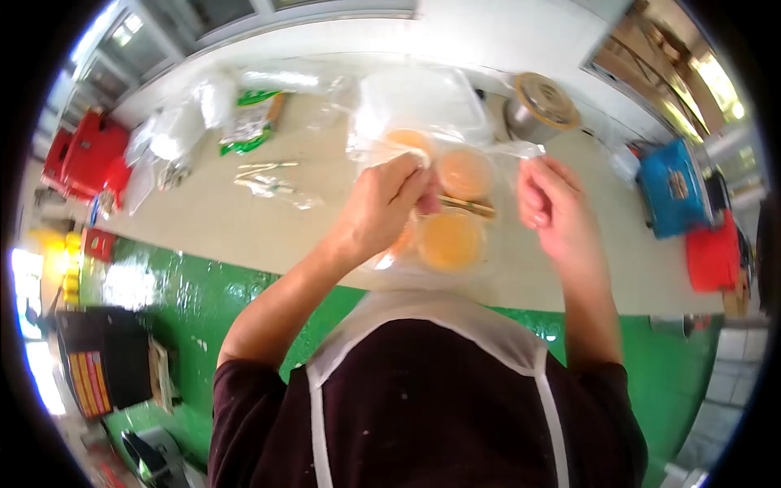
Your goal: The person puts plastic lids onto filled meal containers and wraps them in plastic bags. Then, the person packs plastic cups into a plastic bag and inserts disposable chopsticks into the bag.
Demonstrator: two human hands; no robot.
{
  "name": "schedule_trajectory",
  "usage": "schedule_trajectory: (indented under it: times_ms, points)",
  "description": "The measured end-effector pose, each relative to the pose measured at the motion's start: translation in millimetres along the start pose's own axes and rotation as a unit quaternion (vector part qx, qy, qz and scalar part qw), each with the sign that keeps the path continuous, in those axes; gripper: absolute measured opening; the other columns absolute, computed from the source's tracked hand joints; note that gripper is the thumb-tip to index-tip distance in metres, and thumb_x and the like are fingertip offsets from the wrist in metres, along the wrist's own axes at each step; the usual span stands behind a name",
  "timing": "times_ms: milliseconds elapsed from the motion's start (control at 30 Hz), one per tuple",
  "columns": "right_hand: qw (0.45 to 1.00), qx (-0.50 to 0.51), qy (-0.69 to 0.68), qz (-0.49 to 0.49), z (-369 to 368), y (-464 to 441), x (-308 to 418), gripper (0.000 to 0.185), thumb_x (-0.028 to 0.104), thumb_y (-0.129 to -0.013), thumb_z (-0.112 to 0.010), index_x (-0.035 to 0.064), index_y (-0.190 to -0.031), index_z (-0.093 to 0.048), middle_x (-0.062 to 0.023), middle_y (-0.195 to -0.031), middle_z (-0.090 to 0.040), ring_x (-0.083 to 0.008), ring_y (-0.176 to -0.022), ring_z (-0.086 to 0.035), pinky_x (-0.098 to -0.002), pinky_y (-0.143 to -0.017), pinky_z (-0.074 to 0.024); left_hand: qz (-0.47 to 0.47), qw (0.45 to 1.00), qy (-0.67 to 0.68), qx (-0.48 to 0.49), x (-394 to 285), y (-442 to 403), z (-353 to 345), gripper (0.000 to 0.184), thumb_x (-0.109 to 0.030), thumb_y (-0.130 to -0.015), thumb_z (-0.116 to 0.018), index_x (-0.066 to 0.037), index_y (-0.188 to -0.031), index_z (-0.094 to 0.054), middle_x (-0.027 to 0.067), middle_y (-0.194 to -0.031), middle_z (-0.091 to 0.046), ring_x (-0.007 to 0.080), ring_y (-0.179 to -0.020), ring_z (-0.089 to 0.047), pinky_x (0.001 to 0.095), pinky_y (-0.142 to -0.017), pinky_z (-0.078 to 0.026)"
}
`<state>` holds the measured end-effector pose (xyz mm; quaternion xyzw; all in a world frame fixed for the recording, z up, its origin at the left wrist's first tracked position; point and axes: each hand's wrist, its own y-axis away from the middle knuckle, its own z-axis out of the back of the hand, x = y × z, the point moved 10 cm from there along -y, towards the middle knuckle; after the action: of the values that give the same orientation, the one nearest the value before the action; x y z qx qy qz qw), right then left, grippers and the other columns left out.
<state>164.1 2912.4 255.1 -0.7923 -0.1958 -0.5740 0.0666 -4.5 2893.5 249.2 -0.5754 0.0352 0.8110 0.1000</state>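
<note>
A clear plastic bag (508, 150) is stretched between my two hands over the table. My left hand (382, 202) is closed on a gathered part of it, and my right hand (555, 199) pinches the other end, farther right. Below them sit round containers with orange contents: one (451, 241) near the table's front edge, another (464, 174) behind it, and a third partly covered by plastic. Wrapped chopsticks (468, 206) lie between the two nearer containers. Whether the containers are inside this bag is hard to tell through the transparent film.
Behind the containers lies a stack of clear plastic bags (419, 98), with a metal canister (541, 106) to its right. A green packet (252, 120) and loose wrapped sticks (268, 179) are on the left. A blue box (682, 187) stands at the right end.
</note>
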Motion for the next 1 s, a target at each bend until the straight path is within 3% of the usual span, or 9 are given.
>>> schedule_trajectory:
  times_ms: [200, 300, 333, 400, 500, 600, 700, 800, 1000]
  points:
    - [0.997, 0.064, 0.035, -0.014, -54.2, -5.2, -17.7, 0.009, 0.015, -0.088, -0.05, 0.0067, -0.086, -0.05, 0.0013, -0.068, -0.048, -0.0063, -0.057, -0.044, -0.02, -0.049, -0.0357, -0.07, 0.99, 0.116, 0.036, -22.9, 28.0, -0.4, 0.051, -0.038, -0.094, -0.042, 0.008, -0.113, -0.048, 0.023, -0.111, -0.056, 0.0275, -0.108, -0.053, 0.0365, -0.095, -0.04]
    - [0.991, -0.007, 0.137, 0.005, -74.1, -9.7, -23.9, 0.016, 0.009, -0.087, -0.049, 0.0042, -0.102, -0.05, -0.0044, -0.089, -0.054, -0.0104, -0.08, -0.054, -0.0227, -0.066, -0.0464, -0.212, 0.973, -0.094, 0.016, -45.1, 34.8, -0.7, 0.074, -0.057, -0.085, -0.044, 0.009, -0.119, -0.045, 0.0261, -0.12, -0.048, 0.0318, -0.119, -0.044, 0.0387, -0.099, -0.035]
    - [0.991, 0.027, 0.128, -0.03, -76.2, -12.0, -35.3, 0.03, 0.002, -0.085, -0.046, 0.0009, -0.114, -0.044, -0.0096, -0.109, -0.052, -0.0151, -0.099, -0.052, -0.0279, -0.085, -0.0451, -0.242, 0.956, -0.164, -0.032, -51.3, 34.7, 5.7, 0.076, -0.06, -0.083, -0.045, 0.009, -0.116, -0.047, 0.0259, -0.118, -0.05, 0.0329, -0.117, -0.046, 0.0384, -0.097, -0.036]
    - [0.998, 0.03, 0.033, -0.041, -90.9, -17.6, -35.3, 0.03, 0.0, -0.084, -0.046, -0.0008, -0.114, -0.044, -0.0103, -0.11, -0.052, -0.0158, -0.098, -0.052, -0.0299, -0.089, -0.042, -0.291, 0.904, -0.293, -0.114, -66.8, 40.5, 12.1, 0.081, -0.065, -0.08, -0.045, 0.01, -0.112, -0.05, 0.0254, -0.114, -0.053, 0.035, -0.112, -0.05, 0.0378, -0.093, -0.04]
    - [0.998, 0.022, 0.008, -0.065, -97.2, -16.3, -32.2, 0.025, -0.001, -0.082, -0.046, -0.0015, -0.107, -0.044, -0.0127, -0.103, -0.055, -0.0185, -0.092, -0.053, -0.0329, -0.086, -0.039, -0.166, 0.896, -0.391, 0.13, -48.9, 14.0, 3.1, 0.069, -0.06, -0.081, -0.048, 0.004, -0.103, -0.059, 0.0197, -0.099, -0.061, 0.0304, -0.093, -0.06, 0.0364, -0.079, -0.047]
    - [0.995, 0.036, 0.022, -0.088, -85.9, -12.2, -35.7, 0.023, 0.005, -0.08, -0.048, 0.0011, -0.102, -0.044, -0.0086, -0.085, -0.052, -0.0184, -0.08, -0.05, -0.0327, -0.079, -0.0385, -0.014, 0.917, -0.388, 0.089, -26.4, -8.4, 52.4, 0.046, -0.045, -0.086, -0.052, -0.001, -0.094, -0.063, 0.0138, -0.081, -0.065, 0.0235, -0.072, -0.064, 0.0351, -0.066, -0.049]
    - [0.997, 0.006, 0.001, -0.081, -83.6, -16.6, -35.1, 0.025, 0.01, -0.078, -0.051, 0.0029, -0.1, -0.043, -0.0032, -0.071, -0.044, -0.0172, -0.069, -0.044, -0.0324, -0.077, -0.0376, -0.031, 0.991, -0.07, -0.111, 65.6, -39.1, 133.7, 0.017, -0.011, -0.087, -0.048, -0.004, -0.095, -0.061, 0.0137, -0.076, -0.064, 0.0204, -0.066, -0.064, 0.0292, -0.062, -0.049]
    - [0.998, 0.009, 0.001, -0.068, -88.3, -20.2, -35.7, 0.019, 0.006, -0.079, -0.05, 0.0031, -0.097, -0.043, -0.0044, -0.071, -0.045, -0.018, -0.067, -0.045, -0.0342, -0.073, -0.0388, 0.062, 0.887, -0.405, -0.214, 209.6, -50.7, 213.2, 0.017, -0.013, -0.083, -0.049, -0.013, -0.094, -0.062, 0.0035, -0.094, -0.061, 0.0254, -0.09, -0.058, 0.0398, -0.074, -0.046]
    - [0.997, -0.001, 0.039, -0.072, -87.6, -23.2, -34.1, 0.018, 0.008, -0.082, -0.048, 0.0027, -0.098, -0.042, -0.0093, -0.072, -0.052, -0.0231, -0.069, -0.054, -0.0361, -0.073, -0.0429, 0.156, 0.718, -0.677, -0.05, 354.6, -46.6, 250.2, 0.022, -0.013, -0.081, -0.049, -0.018, -0.099, -0.061, -0.0003, -0.101, -0.058, 0.0155, -0.105, -0.05, 0.0448, -0.086, -0.038]
